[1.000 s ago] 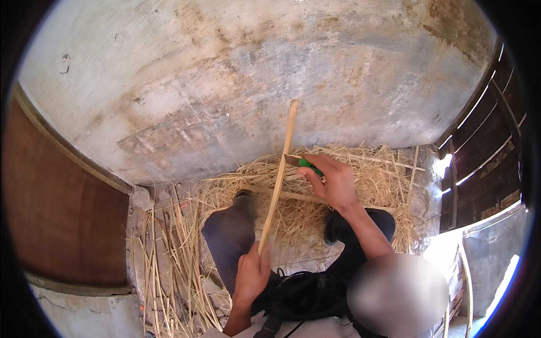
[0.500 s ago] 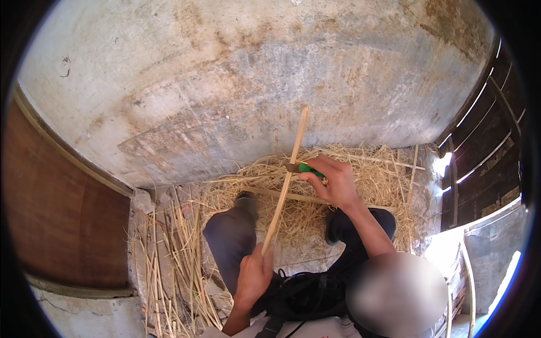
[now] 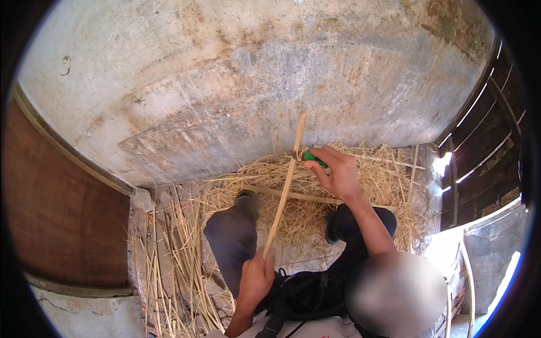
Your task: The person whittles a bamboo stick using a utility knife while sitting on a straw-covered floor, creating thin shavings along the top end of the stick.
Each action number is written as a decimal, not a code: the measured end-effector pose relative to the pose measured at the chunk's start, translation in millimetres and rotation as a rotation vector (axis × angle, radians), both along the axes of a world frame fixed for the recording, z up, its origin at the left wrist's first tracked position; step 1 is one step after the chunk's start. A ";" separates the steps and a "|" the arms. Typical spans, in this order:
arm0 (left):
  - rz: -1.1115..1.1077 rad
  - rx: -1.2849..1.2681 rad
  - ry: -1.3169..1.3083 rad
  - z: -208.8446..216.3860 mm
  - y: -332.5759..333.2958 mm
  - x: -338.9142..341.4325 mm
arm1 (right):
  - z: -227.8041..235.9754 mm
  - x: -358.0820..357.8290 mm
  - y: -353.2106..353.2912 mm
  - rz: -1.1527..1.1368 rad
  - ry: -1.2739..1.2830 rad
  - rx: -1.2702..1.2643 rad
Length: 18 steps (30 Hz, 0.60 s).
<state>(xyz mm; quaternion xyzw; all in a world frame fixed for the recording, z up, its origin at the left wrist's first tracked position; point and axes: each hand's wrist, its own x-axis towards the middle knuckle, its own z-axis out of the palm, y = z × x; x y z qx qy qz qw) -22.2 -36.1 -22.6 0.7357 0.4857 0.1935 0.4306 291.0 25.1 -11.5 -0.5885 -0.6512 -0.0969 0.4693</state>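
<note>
In the head view, the left hand (image 3: 256, 280) is closing firmly round the near end of a pale bamboo strip (image 3: 284, 200), while the right hand (image 3: 340, 173) is gripping a green-handled knife (image 3: 315, 160), its blade meeting the strip's upper part. Clean shaving is probably calling for a shallow blade angle, light even pressure and a left grip well clear of the edge. The strip is slanting above the floor (image 3: 425, 211), toward its wall-side edge, over straw-coloured shavings (image 3: 369, 188), looking narrow, straight and yellowish.
</note>
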 end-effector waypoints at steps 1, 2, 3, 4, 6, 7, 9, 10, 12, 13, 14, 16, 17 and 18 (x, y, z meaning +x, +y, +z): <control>0.005 -0.003 -0.008 1.7 -1.5 -1.2 | 2.8 -0.3 0.6 -0.001 0.003 0.001; 0.007 -0.005 -0.017 2.4 -2.8 -1.6 | 5.2 0.8 0.7 -0.005 0.005 0.002; 0.000 -0.009 -0.006 0.9 -2.8 -2.3 | 3.1 3.2 2.6 -0.016 0.002 0.031; -0.006 -0.013 0.006 -1.7 -2.3 -3.4 | -1.8 6.5 5.7 -0.026 0.000 0.061; -0.017 -0.018 0.013 -4.2 -5.8 -7.6 | 1.5 14.6 9.3 -0.076 0.006 0.035; -0.022 -0.022 0.006 -5.8 -10.9 -10.8 | 7.1 23.2 9.2 -0.116 0.012 -0.022; -0.029 -0.031 -0.017 -6.8 -14.2 -13.5 | 8.8 26.7 8.6 -0.149 0.021 -0.057; -0.031 -0.033 -0.031 -6.0 -13.6 -14.9 | 7.3 25.2 9.5 -0.141 0.026 -0.029; -0.033 -0.033 -0.041 -5.1 -13.3 -16.1 | 7.4 24.3 10.1 -0.132 0.025 -0.012; -0.038 -0.033 -0.038 -5.0 -13.5 -16.5 | 8.9 24.5 8.9 -0.135 0.018 -0.025; -0.045 -0.031 -0.035 -4.6 -12.6 -16.9 | 10.4 25.0 8.6 -0.139 0.011 -0.034; -0.048 -0.017 -0.034 -5.2 -12.5 -18.5 | 10.0 25.4 8.1 -0.140 0.014 -0.039; -0.049 -0.012 -0.033 -5.7 -12.8 -19.4 | 9.2 25.5 7.6 -0.140 0.016 -0.043; -0.052 -0.003 -0.037 -7.0 -12.3 -19.8 | 8.9 25.8 7.5 -0.133 0.037 -0.047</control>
